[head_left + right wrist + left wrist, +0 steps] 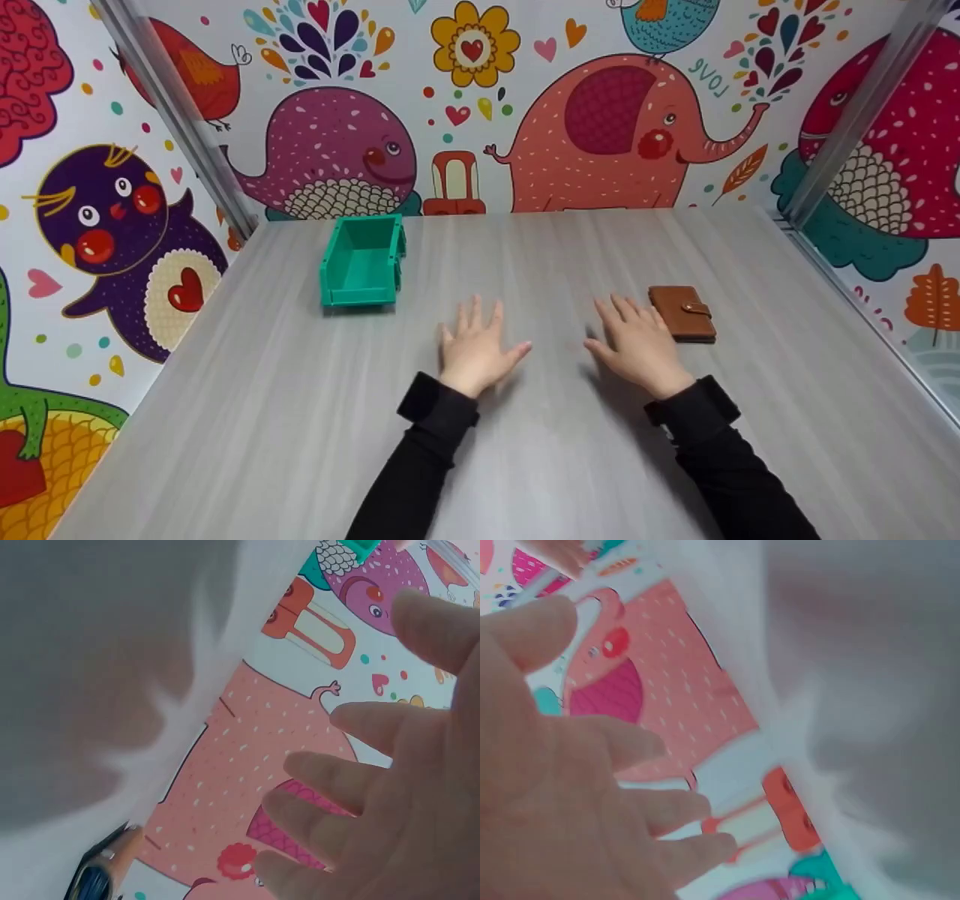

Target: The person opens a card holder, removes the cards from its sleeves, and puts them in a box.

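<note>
In the head view my left hand (pixel 476 349) is held palm down over the middle of the table, fingers spread and holding nothing. To its right my right hand (pixel 637 349) is spread in the same way, also with nothing in it. Just beyond the right hand's outer fingers lies a brown wallet (pixel 681 312) with a snap strap; whether they touch cannot be told. The wallet's end (pixel 105 866) shows at the bottom left of the right wrist view. A green plastic bin (pixel 362 262) stands farther back, left of the left hand; its inside looks bare.
The light wood-grain table (pixel 525 465) runs back to a wall panel (pixel 465 180) printed with cartoon animals. Metal posts (pixel 180 120) rise at the back corners, and a printed side panel (pixel 112 225) borders the left edge.
</note>
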The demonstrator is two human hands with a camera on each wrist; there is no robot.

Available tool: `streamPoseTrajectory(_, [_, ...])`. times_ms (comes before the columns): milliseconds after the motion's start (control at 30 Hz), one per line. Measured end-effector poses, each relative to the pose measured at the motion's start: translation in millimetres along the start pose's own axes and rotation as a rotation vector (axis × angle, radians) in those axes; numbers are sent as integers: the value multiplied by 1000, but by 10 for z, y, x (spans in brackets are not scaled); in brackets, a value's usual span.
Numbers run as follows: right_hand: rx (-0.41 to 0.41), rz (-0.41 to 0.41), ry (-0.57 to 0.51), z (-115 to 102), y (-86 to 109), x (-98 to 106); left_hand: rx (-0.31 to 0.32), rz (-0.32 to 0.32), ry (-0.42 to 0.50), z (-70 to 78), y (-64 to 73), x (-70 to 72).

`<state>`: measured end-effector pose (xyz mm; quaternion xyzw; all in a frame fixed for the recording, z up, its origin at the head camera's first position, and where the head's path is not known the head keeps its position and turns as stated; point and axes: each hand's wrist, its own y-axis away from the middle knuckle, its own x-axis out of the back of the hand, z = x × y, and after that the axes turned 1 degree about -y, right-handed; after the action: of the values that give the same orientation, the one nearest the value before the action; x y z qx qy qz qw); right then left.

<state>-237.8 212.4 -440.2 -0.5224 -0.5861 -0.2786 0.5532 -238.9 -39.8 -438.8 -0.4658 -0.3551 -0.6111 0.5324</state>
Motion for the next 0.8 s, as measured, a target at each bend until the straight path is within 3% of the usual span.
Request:
streamPoseTrajectory(333, [-41,49,-41,437,165,166,-82,-27,78,582,-136,-216])
streamPoseTrajectory(800, [-224,-5,-99,993,220,312,-54,-65,152,1203,-384,-362])
